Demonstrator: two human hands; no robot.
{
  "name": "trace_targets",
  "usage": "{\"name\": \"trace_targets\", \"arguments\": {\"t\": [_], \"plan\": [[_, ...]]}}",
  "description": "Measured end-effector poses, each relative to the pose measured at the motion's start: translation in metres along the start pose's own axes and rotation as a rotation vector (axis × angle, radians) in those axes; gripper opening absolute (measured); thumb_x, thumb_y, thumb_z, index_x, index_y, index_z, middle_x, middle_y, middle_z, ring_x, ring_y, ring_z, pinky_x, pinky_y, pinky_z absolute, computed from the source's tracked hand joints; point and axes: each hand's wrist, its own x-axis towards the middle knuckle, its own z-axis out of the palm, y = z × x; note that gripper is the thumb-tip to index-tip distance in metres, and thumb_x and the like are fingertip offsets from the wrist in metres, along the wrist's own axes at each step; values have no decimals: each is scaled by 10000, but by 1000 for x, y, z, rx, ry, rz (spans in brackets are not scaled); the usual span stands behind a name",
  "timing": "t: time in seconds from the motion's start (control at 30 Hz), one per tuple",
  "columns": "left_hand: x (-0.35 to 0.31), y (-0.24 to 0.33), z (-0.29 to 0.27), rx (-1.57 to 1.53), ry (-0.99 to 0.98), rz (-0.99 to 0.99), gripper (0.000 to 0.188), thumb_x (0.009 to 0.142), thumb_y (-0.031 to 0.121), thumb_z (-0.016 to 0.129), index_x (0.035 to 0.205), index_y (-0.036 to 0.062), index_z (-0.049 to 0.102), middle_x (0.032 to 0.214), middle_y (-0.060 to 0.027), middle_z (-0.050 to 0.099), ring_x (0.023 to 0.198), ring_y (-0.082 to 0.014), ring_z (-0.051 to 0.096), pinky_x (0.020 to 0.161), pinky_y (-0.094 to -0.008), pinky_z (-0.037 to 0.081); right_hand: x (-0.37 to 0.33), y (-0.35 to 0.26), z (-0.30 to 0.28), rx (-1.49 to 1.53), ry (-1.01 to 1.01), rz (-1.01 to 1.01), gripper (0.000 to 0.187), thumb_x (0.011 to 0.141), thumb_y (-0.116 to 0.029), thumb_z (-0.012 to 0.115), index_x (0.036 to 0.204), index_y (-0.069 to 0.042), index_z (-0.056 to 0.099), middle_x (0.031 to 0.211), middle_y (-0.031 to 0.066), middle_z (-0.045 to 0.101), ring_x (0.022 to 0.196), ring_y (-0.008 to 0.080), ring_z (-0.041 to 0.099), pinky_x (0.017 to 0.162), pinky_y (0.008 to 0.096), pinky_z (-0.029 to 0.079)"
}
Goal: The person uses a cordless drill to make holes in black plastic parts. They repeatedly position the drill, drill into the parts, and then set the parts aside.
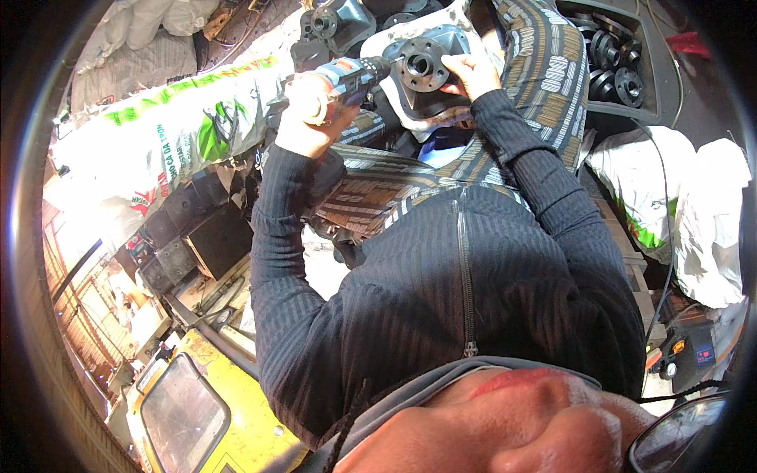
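A cordless drill point(355, 75) with a blue and black body is gripped in my left hand point(311, 118), its chuck turned toward a dark round metal flange point(422, 65). Whether the bit touches the flange I cannot make out. My right hand point(475, 76) pinches the flange's right rim between thumb and fingers. Several bolt holes ring the flange's large centre bore. Beneath it is a grey housing point(453, 38) with a pale, squarish rim, close to my lap, which is covered in patterned cloth point(544, 79).
Similar flanges point(615, 59) fill a dark crate at the far right, with white sacks point(662, 189) nearer me. Another housing with a flange point(327, 24) lies at the back. A printed white sack point(173, 146) is at left, a yellow machine point(209, 402) at lower left.
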Motion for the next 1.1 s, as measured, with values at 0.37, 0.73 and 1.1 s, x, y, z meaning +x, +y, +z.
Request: {"name": "trace_targets", "arguments": {"t": [0.37,0.73,1.1], "plan": [[28,13,1,185,-103,264,455,689,10,679,1107,4,499,866,-76,616,644,-119,566,432,-226,426,-5,-9,4,-79,-23,-59,287,774,-246,675,899,8,626,836,79,615,693,139,606,560,240,539],[34,14,7,32,-170,-89,515,714,17,659,1175,101,446,743,-34,557,408,-87,434,341,-228,348,1,3,4,-54,5,-18,285,781,-256,663,889,6,632,815,69,613,644,124,594,550,231,534],[57,5,9,140,-151,136,510,695,104,693,1166,100,496,915,-70,591,723,-171,571,636,-290,471,14,24,-3,-213,169,11,319,753,-313,683,887,-25,643,752,63,636,585,114,603,554,230,518]]}}
